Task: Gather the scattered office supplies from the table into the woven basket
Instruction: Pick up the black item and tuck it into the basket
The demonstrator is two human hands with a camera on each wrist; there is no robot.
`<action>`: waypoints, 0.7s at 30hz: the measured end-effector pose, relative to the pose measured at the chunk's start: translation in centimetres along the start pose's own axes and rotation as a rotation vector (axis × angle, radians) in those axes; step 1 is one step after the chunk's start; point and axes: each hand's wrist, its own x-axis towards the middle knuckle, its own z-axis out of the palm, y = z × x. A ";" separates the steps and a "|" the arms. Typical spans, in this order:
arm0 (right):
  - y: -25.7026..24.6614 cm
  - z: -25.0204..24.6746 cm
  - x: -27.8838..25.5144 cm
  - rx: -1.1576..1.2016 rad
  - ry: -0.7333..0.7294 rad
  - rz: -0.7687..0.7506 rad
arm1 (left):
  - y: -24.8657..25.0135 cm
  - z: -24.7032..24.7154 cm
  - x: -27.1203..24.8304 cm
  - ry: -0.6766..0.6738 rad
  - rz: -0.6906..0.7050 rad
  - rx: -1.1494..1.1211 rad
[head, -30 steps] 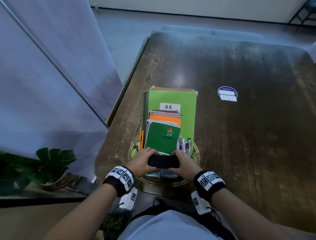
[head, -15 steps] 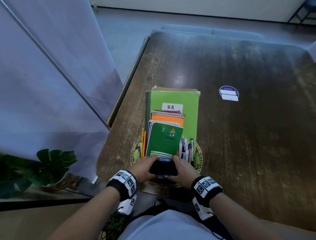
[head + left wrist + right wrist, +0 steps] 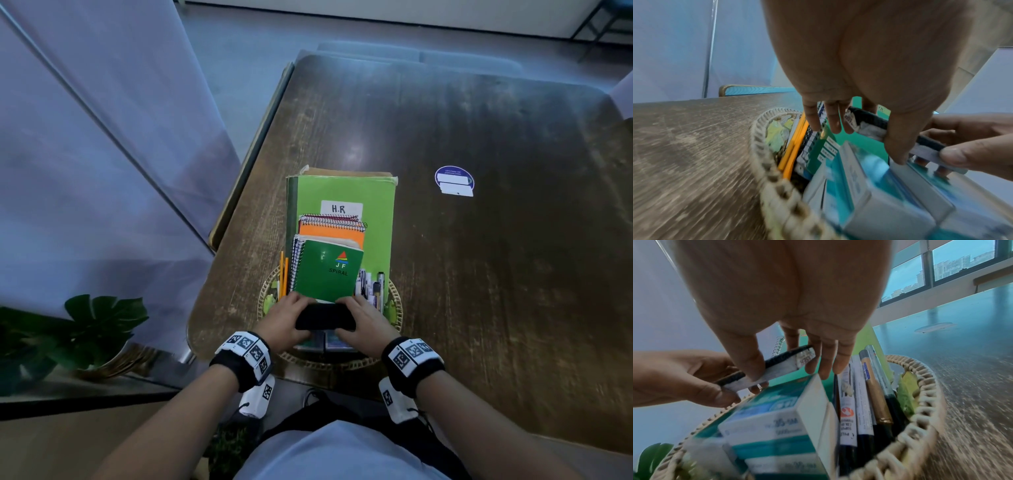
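Both hands are holding a flat black eraser point(image 3: 324, 317) over the near part of the woven basket point(image 3: 396, 301), which is sitting at about 7 o'clock on the wooden table point(image 3: 496, 274). The left hand point(image 3: 284, 323) is pinching the eraser's left end between thumb and curled fingers; the right hand point(image 3: 366, 325) is pinching its right end the same way, thumb on the near edge. In the wrist views the eraser is showing a black top and a white felt underside, hovering just above teal-and-white boxes point(image 3: 781, 426) that are lying in the basket. A dark green spiral notebook point(image 3: 327, 270) is resting at 12 o'clock of the eraser, over an orange notebook point(image 3: 332, 233) and a big green folder point(image 3: 342, 195). Yellow pencils point(image 3: 792, 149) are lying at the basket's 9 o'clock side, markers point(image 3: 865, 402) at its 3 o'clock side. A round blue sticker point(image 3: 454, 180) is sitting at 2 o'clock on the table
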 end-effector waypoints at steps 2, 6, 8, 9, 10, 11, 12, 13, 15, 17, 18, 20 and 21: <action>0.0 -0.4 0.8 0.002 0.013 0.016 | 0.2 -0.6 0.7 0.020 0.000 0.010; 0.0 -1.2 2.7 -0.003 0.016 0.052 | 0.8 -1.9 2.3 -0.004 -0.008 -0.002; 0.2 -1.5 3.6 -0.021 0.023 0.079 | 1.0 -2.4 3.0 0.017 -0.012 0.022; 0.2 -1.7 3.9 -0.034 0.026 0.091 | 1.0 -2.5 3.4 0.028 -0.012 0.046; 0.2 -1.7 4.3 -0.049 0.027 0.104 | 1.1 -2.6 3.6 0.037 -0.012 0.074; 0.2 -1.7 4.5 -0.063 0.031 0.113 | 1.2 -2.6 3.8 0.050 -0.011 0.104; 0.1 -1.6 4.8 -0.080 0.032 0.122 | 1.3 -2.4 4.0 0.062 -0.010 0.135; 0.1 -1.4 4.9 -0.101 0.036 0.126 | 1.4 -2.2 4.0 0.076 -0.007 0.168; 0.1 -1.0 5.3 -0.156 0.053 0.117 | 1.7 -1.5 3.9 0.107 0.003 0.249; 0.1 -0.7 5.4 -0.225 0.061 0.101 | 1.9 -1.0 3.8 0.117 0.006 0.320; 0.0 -0.7 5.5 -0.258 0.061 0.096 | 2.0 -0.9 3.8 0.113 0.003 0.337; 0.0 -0.6 5.6 -0.315 0.060 0.082 | 2.2 -1.0 3.9 0.096 -0.007 0.347; 0.0 -0.6 5.7 -0.338 0.062 0.072 | 2.3 -1.1 4.0 0.085 -0.009 0.346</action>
